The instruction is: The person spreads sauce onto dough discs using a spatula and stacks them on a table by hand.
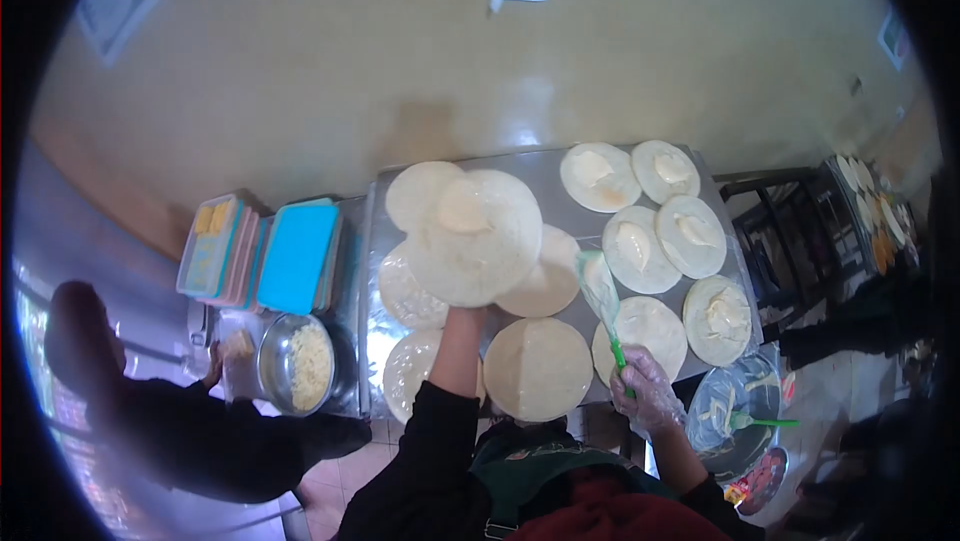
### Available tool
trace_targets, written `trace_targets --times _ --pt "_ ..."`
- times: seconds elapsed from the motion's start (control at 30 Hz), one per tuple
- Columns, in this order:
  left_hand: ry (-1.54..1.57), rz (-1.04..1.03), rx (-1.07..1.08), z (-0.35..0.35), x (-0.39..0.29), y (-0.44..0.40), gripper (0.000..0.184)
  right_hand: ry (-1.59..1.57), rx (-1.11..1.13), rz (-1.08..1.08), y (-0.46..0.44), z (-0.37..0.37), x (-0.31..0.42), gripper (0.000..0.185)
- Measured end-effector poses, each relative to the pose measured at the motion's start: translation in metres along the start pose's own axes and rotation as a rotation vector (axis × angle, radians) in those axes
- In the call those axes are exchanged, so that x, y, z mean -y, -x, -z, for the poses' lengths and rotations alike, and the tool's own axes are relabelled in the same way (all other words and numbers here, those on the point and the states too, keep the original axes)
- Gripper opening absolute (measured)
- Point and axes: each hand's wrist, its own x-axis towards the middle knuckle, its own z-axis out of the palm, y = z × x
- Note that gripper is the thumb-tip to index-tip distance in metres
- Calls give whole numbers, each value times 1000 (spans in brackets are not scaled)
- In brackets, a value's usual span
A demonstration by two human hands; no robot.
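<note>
A large flatbread round [480, 256] with a pale patch of cream rests raised on my left hand [465, 317], which is mostly hidden beneath it. In a clear plastic glove, my right hand [645, 388] grips the green handle of a spatula [600, 291]. White cream coats the spatula's blade, just above a plain dough round [640, 339]. Other plain rounds [538, 369] lie on the metal table [372, 241] at the left and centre. Several rounds at the right, such as one at the back [600, 178], carry dollops of cream.
At the left, a person in dark clothing [230, 446] stands by a metal bowl of shredded food [297, 364]. Stacked containers [212, 246] and a blue lid [297, 256] are behind it. A large bowl [735, 421] holds cream and a green utensil at the right. A black rack [790, 231] stands beyond.
</note>
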Motion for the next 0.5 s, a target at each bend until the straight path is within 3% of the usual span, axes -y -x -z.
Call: trace_targets --times 0.13,0.2,0.3,0.43,0.5 --pt "-6 -46 -36 13 -26 79 65 289 -8 -28 -28 -34 30 32" --pt "-7 -54 -64 20 -43 104 65 733 56 276 -56 -32 19 30" --pt "-11 -62 -88 19 -54 131 65 834 182 341 -93 -42 6 28" --pt "2 -68 -114 21 -69 157 65 968 297 303 -96 -81 14 26" --pt "9 -62 -127 20 -73 167 65 1051 411 187 -94 -88 8 27"
